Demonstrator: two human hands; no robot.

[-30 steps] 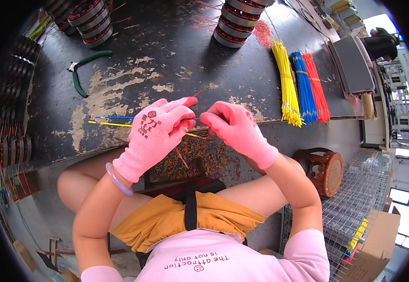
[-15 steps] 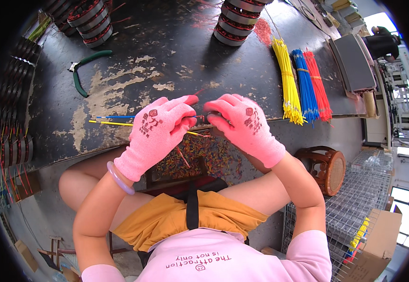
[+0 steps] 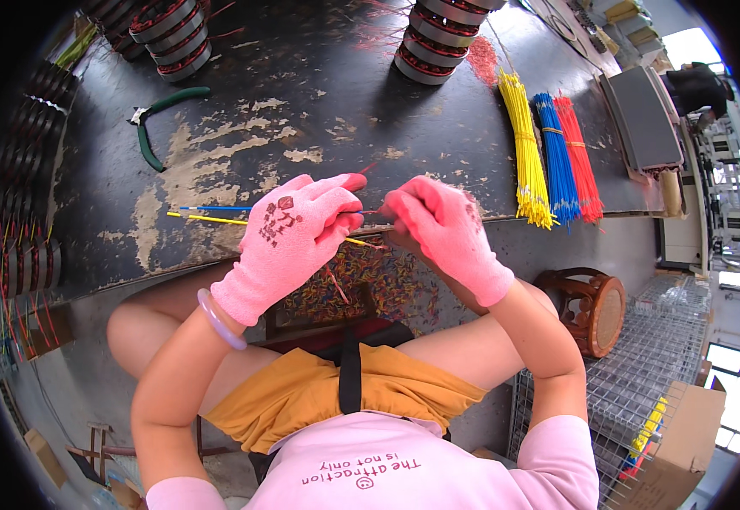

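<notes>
My left hand [image 3: 298, 225], in a pink glove, is closed around a blue wire [image 3: 215, 208] and a yellow wire [image 3: 208, 218]; their tails stick out to the left over the table edge. The yellow wire's other end shows below the fingers. A thin red strand seems to span the small gap between my hands. My right hand [image 3: 445, 225], gloved alike, is closed in a pinch at that strand's end; its fingertips hide the exact grip. A reddish wire end [image 3: 337, 285] hangs below my left hand.
Green-handled pliers [image 3: 159, 127] lie on the worn black table [image 3: 344, 110]. Bundles of yellow wires [image 3: 523, 149], blue wires [image 3: 557, 157] and red wires [image 3: 578, 157] lie at right. Stacked metal ring cores [image 3: 434, 47] stand at the back. Wire scraps [image 3: 387, 285] litter below; a wooden stool [image 3: 587, 310] stands at right.
My right hand has turned and its fingers have drawn together into a pinch. My left hand keeps its hold on the wires and has shifted slightly to the right.
</notes>
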